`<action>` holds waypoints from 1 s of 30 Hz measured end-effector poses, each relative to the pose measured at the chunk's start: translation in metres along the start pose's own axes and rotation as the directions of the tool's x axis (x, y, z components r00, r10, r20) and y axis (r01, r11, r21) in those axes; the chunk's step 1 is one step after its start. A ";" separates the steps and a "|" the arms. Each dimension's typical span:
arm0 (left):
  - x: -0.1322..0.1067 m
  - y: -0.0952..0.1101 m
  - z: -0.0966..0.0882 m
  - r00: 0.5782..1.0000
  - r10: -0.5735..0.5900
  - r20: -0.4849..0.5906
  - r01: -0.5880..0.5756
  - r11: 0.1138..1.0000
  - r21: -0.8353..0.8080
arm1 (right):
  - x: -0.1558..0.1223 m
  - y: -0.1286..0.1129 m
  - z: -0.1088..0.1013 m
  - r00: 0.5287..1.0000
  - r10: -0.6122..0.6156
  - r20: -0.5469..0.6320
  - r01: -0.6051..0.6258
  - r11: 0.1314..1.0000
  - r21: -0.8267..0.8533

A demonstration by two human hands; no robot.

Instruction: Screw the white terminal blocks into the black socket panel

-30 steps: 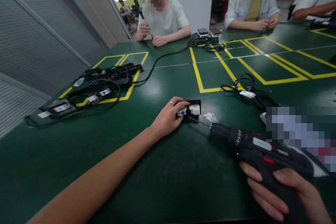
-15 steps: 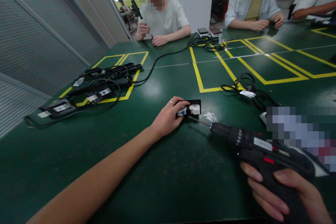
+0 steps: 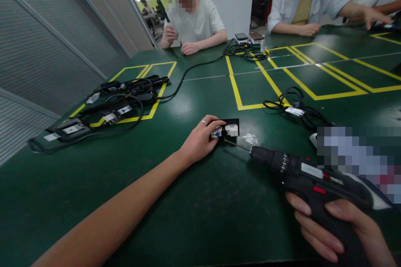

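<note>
A small black power adapter point(image 3: 229, 128) with a white label lies on the green table point(image 3: 194, 208). My left hand point(image 3: 199, 139) grips its left end, fingers curled over it, a ring on one finger. My right hand point(image 3: 338, 233) at the lower right is wrapped round the grip of a black cordless drill point(image 3: 310, 175). The drill's thin bit point(image 3: 237, 146) points up and left, its tip touching the near edge of the adapter.
Several black adapters with cables point(image 3: 109, 104) lie in a yellow-taped box at the left. A coiled black cable point(image 3: 294, 106) lies at the right. Two people sit across the table, one reaching right; a cable bundle point(image 3: 247, 52) lies near them.
My hands, drill and adapter have barely moved. The person at the far right has stretched an arm out to the right.
</note>
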State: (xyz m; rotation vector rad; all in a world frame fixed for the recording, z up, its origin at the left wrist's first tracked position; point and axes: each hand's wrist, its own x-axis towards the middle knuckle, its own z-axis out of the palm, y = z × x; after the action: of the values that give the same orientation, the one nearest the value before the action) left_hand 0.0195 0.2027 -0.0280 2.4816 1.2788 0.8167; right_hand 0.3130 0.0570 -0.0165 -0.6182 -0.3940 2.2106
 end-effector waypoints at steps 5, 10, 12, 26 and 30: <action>0.000 0.000 -0.001 1.000 -0.006 0.006 0.006 1.000 -0.004 | 0.000 -0.001 0.001 1.000 -0.006 -0.025 0.006 1.000 -0.005; 0.000 0.000 -0.001 1.000 -0.006 0.010 0.006 1.000 -0.006 | 0.000 -0.001 0.003 1.000 -0.004 -0.023 0.004 1.000 -0.009; 0.000 0.000 -0.001 1.000 -0.006 0.011 0.007 1.000 -0.006 | 0.000 -0.001 0.003 0.999 -0.011 -0.040 0.010 1.000 -0.003; 0.001 0.001 -0.002 1.000 -0.009 0.014 0.009 1.000 -0.001 | 0.001 -0.001 -0.001 1.000 0.004 0.003 -0.004 1.000 -0.001; 0.000 0.001 -0.001 1.000 -0.011 0.012 0.011 1.000 -0.010 | 0.000 0.000 -0.001 1.000 0.006 -0.013 -0.006 1.000 -0.001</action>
State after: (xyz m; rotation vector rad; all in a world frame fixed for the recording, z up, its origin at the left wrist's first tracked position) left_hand 0.0193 0.2026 -0.0264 2.4654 1.2802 0.8028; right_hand 0.3131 0.0574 -0.0170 -0.6350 -0.3868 2.2107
